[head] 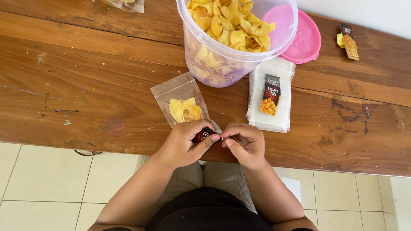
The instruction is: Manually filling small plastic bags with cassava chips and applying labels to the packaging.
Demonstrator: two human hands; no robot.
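My left hand pinches a small dark label sticker, glossy, with red on it, thumb pressed over its edge, and my right hand meets it from the other side, fingers closed on the sticker's tip right at the near edge of the tabletop. That tabletop is worn brown wood, streaked with grain, scuffs and a knot. Just beyond my left knuckles lies a clear plastic pouch, flat and crinkly, with a few thin yellow chips in its lower half. Behind it stands a big round translucent tub, full of curled, wavy yellow chips. Its pink round lid lies flat behind the tub on the right. Beside the tub sits a neat stack of empty clear pouches, a dark rectangular label lying on top. Far right, a small stack of labels rests well apart.
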